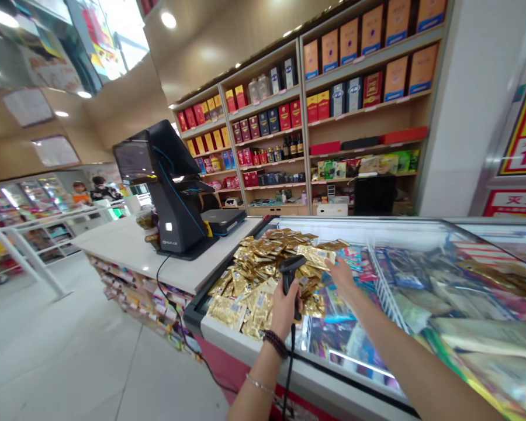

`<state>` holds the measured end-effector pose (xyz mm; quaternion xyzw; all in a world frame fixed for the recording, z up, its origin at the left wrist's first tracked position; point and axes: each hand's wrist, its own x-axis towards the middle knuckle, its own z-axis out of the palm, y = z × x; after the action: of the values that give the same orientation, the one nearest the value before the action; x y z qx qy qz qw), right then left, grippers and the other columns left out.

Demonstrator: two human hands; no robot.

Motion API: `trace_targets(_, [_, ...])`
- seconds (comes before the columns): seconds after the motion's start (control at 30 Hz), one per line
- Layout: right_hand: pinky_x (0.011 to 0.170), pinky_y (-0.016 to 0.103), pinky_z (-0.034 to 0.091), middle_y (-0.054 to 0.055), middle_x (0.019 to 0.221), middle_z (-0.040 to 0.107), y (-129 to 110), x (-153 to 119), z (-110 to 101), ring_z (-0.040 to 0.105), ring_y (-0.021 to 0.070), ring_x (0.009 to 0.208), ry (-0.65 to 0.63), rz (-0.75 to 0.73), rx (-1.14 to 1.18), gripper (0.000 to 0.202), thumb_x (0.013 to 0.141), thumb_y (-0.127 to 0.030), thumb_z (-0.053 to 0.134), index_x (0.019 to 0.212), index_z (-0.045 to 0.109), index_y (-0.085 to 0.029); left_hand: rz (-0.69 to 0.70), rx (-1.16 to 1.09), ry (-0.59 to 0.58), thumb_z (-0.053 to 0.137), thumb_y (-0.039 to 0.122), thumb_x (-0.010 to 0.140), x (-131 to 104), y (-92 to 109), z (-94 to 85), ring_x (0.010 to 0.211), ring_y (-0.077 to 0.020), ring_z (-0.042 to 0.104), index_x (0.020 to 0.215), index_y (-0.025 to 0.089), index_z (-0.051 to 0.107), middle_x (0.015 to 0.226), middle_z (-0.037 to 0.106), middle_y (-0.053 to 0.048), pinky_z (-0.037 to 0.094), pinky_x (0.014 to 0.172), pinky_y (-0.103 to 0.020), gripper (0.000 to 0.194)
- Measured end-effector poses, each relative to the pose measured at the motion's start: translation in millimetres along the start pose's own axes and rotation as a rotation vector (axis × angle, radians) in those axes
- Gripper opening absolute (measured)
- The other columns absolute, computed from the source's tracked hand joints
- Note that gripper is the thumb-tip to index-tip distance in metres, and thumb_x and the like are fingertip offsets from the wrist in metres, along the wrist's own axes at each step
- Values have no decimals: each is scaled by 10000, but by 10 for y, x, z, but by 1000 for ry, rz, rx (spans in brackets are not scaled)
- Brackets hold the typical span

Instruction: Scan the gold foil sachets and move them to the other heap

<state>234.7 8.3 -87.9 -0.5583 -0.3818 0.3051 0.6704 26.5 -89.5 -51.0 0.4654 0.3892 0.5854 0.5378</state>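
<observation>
My left hand (284,305) is wrapped round the handle of a black barcode scanner (293,266), its head raised over a heap of gold packets (256,263). A cable hangs down from the scanner. My right hand (342,276) grips the right end of a gold packet (316,257) at the right side of the heap, near the scanner head. The heap lies on the glass top of a chest freezer (241,345). Beads and a thin bracelet circle my left wrist.
Left of the heap, a black checkout terminal (175,199) stands on a white counter (127,240), with its cable hanging over the edge. Shelves (272,117) of boxes and bottles line the back. Two people are far off at the left. Bagged goods show under the freezer glass.
</observation>
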Motion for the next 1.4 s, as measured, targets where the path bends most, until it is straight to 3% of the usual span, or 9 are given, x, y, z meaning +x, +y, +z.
trace_targets(0.17, [1008,643,807,32,907,852,11,21,-300,895,353,933,-91,119,214,295,788,-480,964,918,733,-349,-8,57,5,990,961,650,-62,27,103,392,-83,485,861,287,537,638,596,90,332,417,-223,840])
trace_targets(0.3, [1017,683,804,18,874,847,-60,108,-842,885,329,859,-48,117,253,286,759,-442,987,902,760,-342,21,67,-39,1006,928,710,-102,86,297,436,-84,511,888,276,575,656,601,90,373,449,-213,802])
trace_targets(0.4, [1090,683,788,40,881,869,-149,148,-1380,918,352,908,31,125,257,257,747,-388,965,935,802,-327,-9,29,-164,1024,914,722,-130,117,627,463,-87,524,905,266,603,698,626,71,384,461,-221,794])
trace_targets(0.53, [1190,689,751,38,895,894,-245,115,-2086,940,369,959,149,102,240,258,751,-383,958,946,799,-328,-55,-45,-334,1027,939,696,-204,94,1222,458,-82,515,898,261,608,689,630,67,373,456,-220,822])
trace_targets(0.7, [1263,779,678,68,982,920,-275,6,-2655,944,436,1135,235,-5,204,315,795,-516,968,969,786,-327,-113,-99,-499,1041,964,631,-316,-47,1826,428,-73,498,896,257,615,680,630,75,358,450,-223,867])
trace_targets(0.87, [1253,792,678,70,1043,943,-251,-43,-2837,946,440,1115,227,-79,230,519,707,-620,1085,1042,847,-303,-135,-102,-536,1034,955,654,-361,-227,2057,433,-76,515,946,248,646,694,633,71,343,457,-224,858])
trace_targets(1.07, [1188,822,712,87,976,910,-264,-64,-2768,932,454,1079,232,-64,182,526,700,-670,1104,990,857,-307,-133,-75,-558,1037,902,716,-331,-301,2026,443,-85,510,947,258,644,692,619,72,359,454,-230,789])
trace_targets(1.2, [1230,807,691,73,984,905,-304,-87,-2721,931,423,1057,252,-49,183,500,710,-666,1076,968,839,-310,-126,-65,-533,1032,842,780,-328,-312,2017,430,-81,513,941,263,634,696,625,72,348,455,-230,722])
trace_targets(1.4, [1243,770,690,41,925,880,-345,-131,-2727,932,404,991,248,-37,141,553,653,-694,1085,929,812,-300,-96,-27,-560,990,918,748,-348,-340,2003,412,-79,504,925,253,647,683,614,73,355,441,-232,769])
